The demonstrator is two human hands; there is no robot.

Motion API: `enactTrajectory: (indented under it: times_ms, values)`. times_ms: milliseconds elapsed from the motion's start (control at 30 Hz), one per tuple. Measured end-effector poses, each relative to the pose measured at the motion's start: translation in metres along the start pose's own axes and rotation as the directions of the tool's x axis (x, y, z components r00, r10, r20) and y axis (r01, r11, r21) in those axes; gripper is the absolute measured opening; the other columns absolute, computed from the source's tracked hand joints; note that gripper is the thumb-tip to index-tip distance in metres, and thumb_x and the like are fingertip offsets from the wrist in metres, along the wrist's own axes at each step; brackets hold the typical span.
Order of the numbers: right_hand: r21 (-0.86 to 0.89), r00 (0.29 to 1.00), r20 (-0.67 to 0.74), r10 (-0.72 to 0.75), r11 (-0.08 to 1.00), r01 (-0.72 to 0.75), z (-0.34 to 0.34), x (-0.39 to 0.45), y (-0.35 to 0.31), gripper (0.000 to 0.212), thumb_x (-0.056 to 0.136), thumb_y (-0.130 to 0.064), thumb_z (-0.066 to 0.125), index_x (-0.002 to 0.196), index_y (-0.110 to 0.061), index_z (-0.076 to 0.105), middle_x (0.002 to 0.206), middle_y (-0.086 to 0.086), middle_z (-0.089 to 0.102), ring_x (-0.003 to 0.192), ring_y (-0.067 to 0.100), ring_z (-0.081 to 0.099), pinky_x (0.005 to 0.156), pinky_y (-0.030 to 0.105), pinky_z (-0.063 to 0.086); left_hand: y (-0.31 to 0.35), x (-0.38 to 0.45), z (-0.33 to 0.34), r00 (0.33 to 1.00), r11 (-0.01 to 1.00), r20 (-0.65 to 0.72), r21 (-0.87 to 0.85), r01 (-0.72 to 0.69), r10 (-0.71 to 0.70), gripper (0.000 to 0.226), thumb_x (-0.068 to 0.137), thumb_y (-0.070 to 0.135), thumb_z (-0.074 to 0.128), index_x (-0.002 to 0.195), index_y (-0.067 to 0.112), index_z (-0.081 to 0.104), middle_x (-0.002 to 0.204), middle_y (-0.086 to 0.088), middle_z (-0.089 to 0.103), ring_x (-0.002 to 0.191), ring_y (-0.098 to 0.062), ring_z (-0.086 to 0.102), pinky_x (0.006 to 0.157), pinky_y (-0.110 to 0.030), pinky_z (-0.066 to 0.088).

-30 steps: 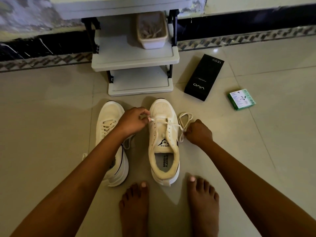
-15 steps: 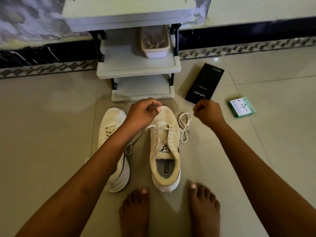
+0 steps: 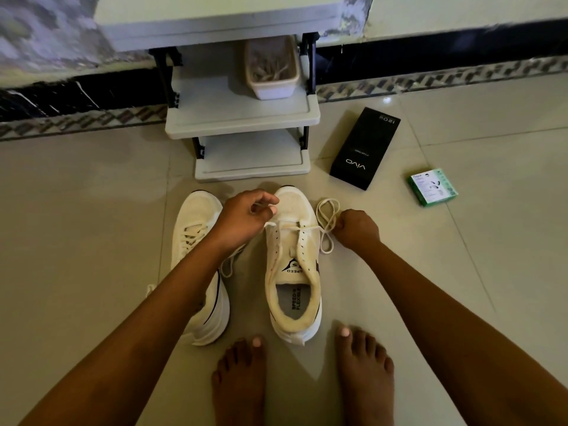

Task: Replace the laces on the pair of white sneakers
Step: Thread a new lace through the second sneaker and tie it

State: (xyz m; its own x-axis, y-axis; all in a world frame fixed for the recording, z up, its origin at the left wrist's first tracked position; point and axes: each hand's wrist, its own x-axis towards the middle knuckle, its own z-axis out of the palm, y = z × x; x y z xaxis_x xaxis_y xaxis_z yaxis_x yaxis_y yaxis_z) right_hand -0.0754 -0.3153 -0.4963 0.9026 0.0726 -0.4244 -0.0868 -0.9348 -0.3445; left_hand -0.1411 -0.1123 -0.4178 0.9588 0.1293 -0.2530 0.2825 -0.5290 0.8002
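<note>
Lying on the tiled floor (image 3: 92, 210): two white sneakers (image 3: 293, 272), a black box (image 3: 365, 149), a green box (image 3: 432, 186), a grey rack (image 3: 246, 149).

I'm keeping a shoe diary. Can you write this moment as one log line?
step: lacing right sneaker | left hand: pinches lace end | right hand: holds other end | left sneaker: laced
</note>
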Motion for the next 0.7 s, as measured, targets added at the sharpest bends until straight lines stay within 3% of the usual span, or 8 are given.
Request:
enactTrajectory:
  times_ms: [100,200,267,400,533,600,700]
  values:
    - [0.051,0.998,-0.049,-0.026,0.998,0.029,-0.023,-0.003,0.004,0.020,0.088,-0.026,0.061,0.087,-0.007,0.065,0.088,0.009,0.064,0.076,0.020,0.055,0.068,0.029,0.045,0.000,0.002,-0.003,1.000,1.000,-0.008,0.007,-0.001,0.001,0.021,0.092,0.017,0.057,0.112,0.018,0.065,0.111,0.005,0.064,0.094,-0.002,0.054,0.064,-0.002,0.034]
    - [0.086,0.976,-0.094,-0.196,0.975,0.204,-0.070,-0.015,-0.003,0.008,0.082,-0.014,0.069,0.081,-0.010,0.062,0.082,0.007,0.063,0.074,0.020,0.056,0.066,0.027,0.042,0.006,0.005,-0.006,0.999,1.000,-0.028,0.000,-0.015,0.015,0.020,0.092,0.016,0.058,0.111,0.018,0.066,0.110,0.006,0.064,0.094,-0.002,0.055,0.068,0.000,0.033]
    - [0.167,0.942,-0.087,-0.325,0.927,0.335,-0.107,-0.030,-0.017,0.011,0.082,-0.007,0.067,0.082,-0.015,0.059,0.079,0.005,0.064,0.071,0.017,0.058,0.064,0.023,0.044,0.013,0.006,-0.007,0.999,0.999,-0.040,-0.023,-0.029,0.028,0.019,0.091,0.015,0.058,0.108,0.018,0.066,0.109,0.006,0.065,0.096,-0.006,0.057,0.074,-0.006,0.038]
    - [0.288,0.863,-0.083,-0.498,0.817,0.499,-0.158,-0.053,-0.051,0.013,0.082,-0.006,0.068,0.086,-0.018,0.063,0.079,-0.005,0.063,0.072,0.006,0.060,0.068,0.016,0.049,0.035,0.004,-0.009,0.993,0.976,-0.049,-0.185,-0.116,0.109,0.021,0.090,0.013,0.059,0.109,0.022,0.064,0.110,0.004,0.065,0.101,-0.009,0.059,0.094,-0.030,0.047]
    - [0.358,0.782,-0.027,-0.622,0.725,0.589,-0.163,-0.061,-0.079,0.012,0.081,-0.007,0.069,0.085,-0.019,0.067,0.077,-0.010,0.067,0.069,-0.006,0.062,0.066,0.006,0.048,0.059,0.006,-0.013,0.967,0.921,0.026,-0.312,-0.234,0.255,0.033,0.091,0.024,0.060,0.123,0.031,0.054,0.125,0.006,0.059,0.117,-0.009,0.053,0.098,-0.029,0.046]
    - [0.364,0.760,-0.053,-0.648,0.696,0.619,-0.156,-0.059,-0.084,0.013,0.082,-0.006,0.068,0.084,-0.019,0.067,0.077,-0.010,0.068,0.069,-0.006,0.063,0.067,0.007,0.048,0.063,0.010,-0.013,0.955,0.921,0.042,-0.282,-0.271,0.294,0.030,0.088,0.025,0.061,0.118,0.024,0.059,0.118,0.003,0.064,0.113,-0.011,0.058,0.096,-0.033,0.047]
    - [0.465,0.781,-0.144,-0.608,0.655,0.596,-0.144,-0.056,-0.082,0.016,0.084,-0.006,0.066,0.084,-0.022,0.064,0.077,-0.009,0.066,0.069,-0.005,0.063,0.066,0.008,0.048,0.062,0.011,-0.013,0.963,0.924,-0.009,-0.278,-0.262,0.270,0.010,0.090,0.011,0.060,0.094,0.016,0.068,0.086,-0.001,0.070,0.085,-0.012,0.066,0.083,-0.032,0.051]
